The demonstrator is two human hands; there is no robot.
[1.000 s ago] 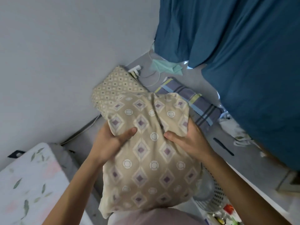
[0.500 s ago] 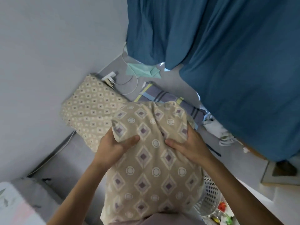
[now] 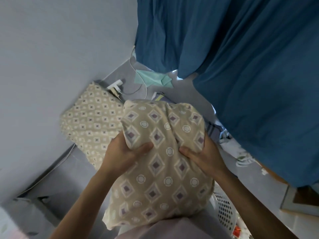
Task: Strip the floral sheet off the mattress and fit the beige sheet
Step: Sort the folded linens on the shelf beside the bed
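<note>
**Both hands grip a soft beige patterned bundle over the floor corner**

The left hand (image 3: 120,153) clutches the left flank of the beige bundle (image 3: 162,163), thumb pressed across the front and fingers curled out of sight behind the cloth. The right hand (image 3: 202,155) grips the opposite flank the same way, thumb on the front, the fabric puckering into soft folds between the two thumbs. Both bare forearms rise from the bottom edge.

The bundle is plump and rounded at the top, hanging slack toward the chest; whether it is the beige sheet folded up or a cased pillow cannot be told. Its cloth is matte woven cotton printed with large purple-centred diamonds and small white rings.

Just behind and to the left, a flatter cushion-like piece (image 3: 89,125) in a finer print of the same kind lies on the grey floor against the pale wall (image 3: 57,54). A striped cloth (image 3: 213,131) peeks out beyond the bundle's right shoulder. Farther back lie a white plug with thin cord (image 3: 114,85) and a crumpled mint-green piece (image 3: 153,78).

A heavy blue curtain (image 3: 241,66) falls in deep vertical folds on the right. A white perforated plastic basket (image 3: 224,213) shows at lower right. At the lower left corner a blurred sliver of the floral sheet (image 3: 6,226) is visible.
</note>
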